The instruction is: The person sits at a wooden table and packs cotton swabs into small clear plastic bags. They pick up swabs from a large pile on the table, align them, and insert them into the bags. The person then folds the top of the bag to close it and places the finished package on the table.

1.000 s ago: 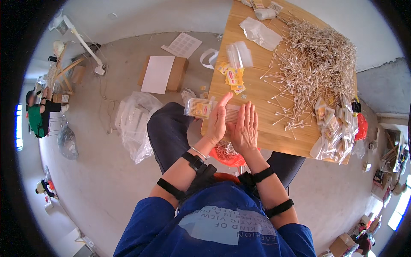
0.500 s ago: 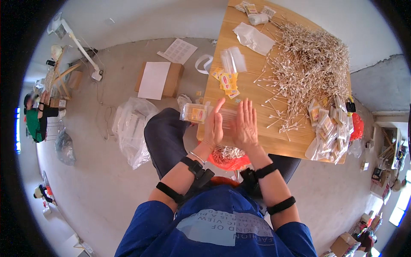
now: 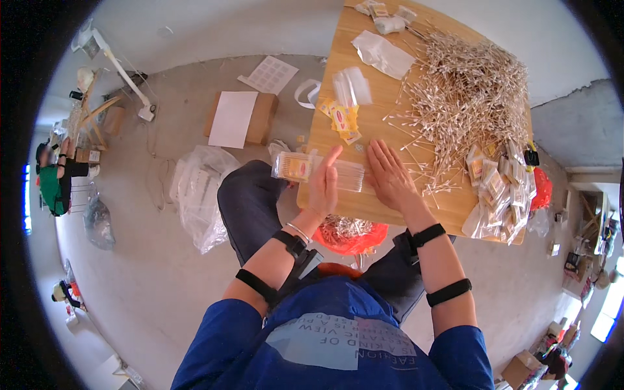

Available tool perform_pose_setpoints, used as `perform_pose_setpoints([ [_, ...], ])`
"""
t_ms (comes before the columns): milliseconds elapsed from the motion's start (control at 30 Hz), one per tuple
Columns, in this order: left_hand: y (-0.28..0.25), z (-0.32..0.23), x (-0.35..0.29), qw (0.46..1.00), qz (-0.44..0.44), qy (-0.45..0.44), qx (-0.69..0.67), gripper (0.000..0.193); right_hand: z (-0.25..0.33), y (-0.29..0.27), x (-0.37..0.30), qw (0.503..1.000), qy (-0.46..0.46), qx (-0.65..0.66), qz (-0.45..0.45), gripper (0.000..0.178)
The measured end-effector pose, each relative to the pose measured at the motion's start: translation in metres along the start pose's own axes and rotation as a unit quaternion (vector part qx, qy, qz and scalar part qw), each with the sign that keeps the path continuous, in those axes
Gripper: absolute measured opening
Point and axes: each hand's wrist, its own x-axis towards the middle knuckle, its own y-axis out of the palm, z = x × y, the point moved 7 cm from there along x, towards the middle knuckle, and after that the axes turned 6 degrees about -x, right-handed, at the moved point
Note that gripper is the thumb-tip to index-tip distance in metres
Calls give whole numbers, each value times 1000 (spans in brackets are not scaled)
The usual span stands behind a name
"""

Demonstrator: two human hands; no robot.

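Observation:
My left hand stands edge-on across a clear plastic packet at the table's near left corner, fingers stretched out. Left of that hand, the packet's end with cotton swabs and a yellow card juts past the table edge. On its right, a clear ribbed-looking part lies on the wood; whether it is the same packet is hidden by the hand. My right hand rests flat, fingers straight and close together, just right of that clear part, holding nothing visible. Yellow cards and clear plastic sleeves lie beyond.
A large heap of loose cotton swabs covers the table's right side. Filled packets pile at the near right corner. Below the edge sits a red bag of swabs. A cardboard box and plastic bag are left.
My right hand has slid right, off the clear part of the packet, uncovering it. My right forearm has swung outward. The left hand stays nearly in place.

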Motion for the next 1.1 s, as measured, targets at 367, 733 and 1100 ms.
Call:
perform_pose_setpoints([
  [367,0,10,-1,1000,-17,17,11,47,42,8,-72,996,-16,-37,81,67],
  [733,-3,8,-2,1000,-22,8,-8,50,35,2,-66,996,-1,93,-4,55],
  [1100,-2,13,-2,999,-22,16,-23,54,107,14,-108,986,-120,24,111,49],
])
